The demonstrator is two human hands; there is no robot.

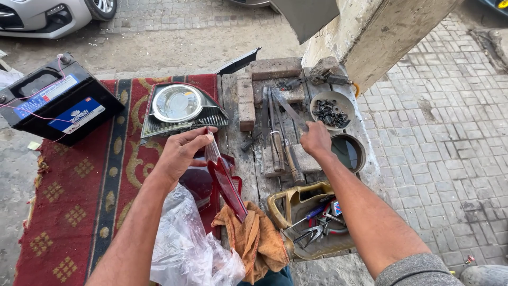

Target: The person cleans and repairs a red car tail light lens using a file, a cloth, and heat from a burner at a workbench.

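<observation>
Black plastic forms the car battery [55,100] at the far left, sitting on a red patterned rug [79,201] with thin pink wires trailing over its top. To its right on the same rug lies a headlamp unit [180,108] with a round chrome reflector. Just below it, the left hand [180,153] pinches the upper edge of a red tail-light lens [225,182] between thumb and fingertips, holding the piece tilted, its lower end resting against an orange rag [256,238]. A clear plastic bag [185,249] lies crumpled under the left forearm. Right of the lens stands a worn wooden bench [254,175] carrying bricks and a row of files. The right hand [316,139] is closed around a long flat metal blade [288,108] that points up and to the left, well apart from the lens, with the bench top between the two hands. Beyond that hand sit a bowl of dark screws [330,110] and a round tin [349,151]; nearer, a cut yellow jerrycan [307,222] holds pliers and screwdrivers
</observation>
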